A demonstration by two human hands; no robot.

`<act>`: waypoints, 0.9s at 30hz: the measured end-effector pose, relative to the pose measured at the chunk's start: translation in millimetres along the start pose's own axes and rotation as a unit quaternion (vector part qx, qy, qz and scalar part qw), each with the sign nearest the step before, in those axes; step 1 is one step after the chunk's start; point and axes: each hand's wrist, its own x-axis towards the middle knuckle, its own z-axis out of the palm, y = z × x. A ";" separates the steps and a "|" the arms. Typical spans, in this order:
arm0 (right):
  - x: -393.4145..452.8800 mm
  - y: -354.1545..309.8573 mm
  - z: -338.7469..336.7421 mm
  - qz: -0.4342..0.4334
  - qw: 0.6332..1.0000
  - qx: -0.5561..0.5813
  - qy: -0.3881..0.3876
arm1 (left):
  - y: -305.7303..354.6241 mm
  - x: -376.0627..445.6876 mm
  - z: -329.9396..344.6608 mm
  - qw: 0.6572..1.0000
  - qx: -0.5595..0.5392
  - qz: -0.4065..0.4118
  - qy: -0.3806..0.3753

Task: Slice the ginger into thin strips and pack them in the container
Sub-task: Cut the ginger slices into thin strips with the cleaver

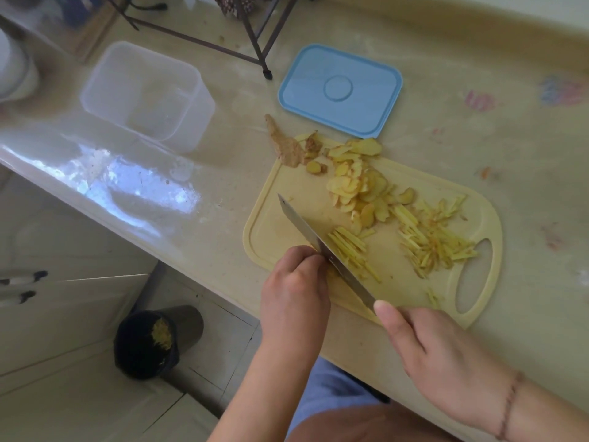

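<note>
Soft daylight, window glare on the glossy countertop [134, 186], blurred wide-angle edges, overall hazy softness.

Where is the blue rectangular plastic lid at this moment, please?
In the head view the blue rectangular plastic lid lies flat on the counter, just beyond the yellow cutting board and right of the clear plastic container.

container [146, 97] left of lid [341, 90], board [280, 224] in front w/ ginger strips [436, 244]

Both hands are bare with no sleeves showing, and a thin braided bracelet [510, 406] circles the right wrist.
</note>
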 end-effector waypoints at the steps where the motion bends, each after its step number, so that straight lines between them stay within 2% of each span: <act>1: 3.1 -0.5 1.4 -0.002 1.000 0.002 0.000 | -0.1 0.0 0.0 1.000 -0.005 0.000 -0.001; 7: -8.3 -4.8 -8.6 0.013 1.000 0.024 -0.006 | -3.6 -1.1 -2.9 0.999 -0.003 0.001 -0.032; 16: -13.4 -4.2 -6.9 0.045 0.999 0.013 -0.011 | -2.4 -2.2 -2.8 1.000 0.002 0.009 -0.024; 27: -17.0 -4.1 -10.7 0.029 1.000 0.003 -0.004 | -5.2 -1.4 -2.8 1.000 -0.002 0.016 -0.020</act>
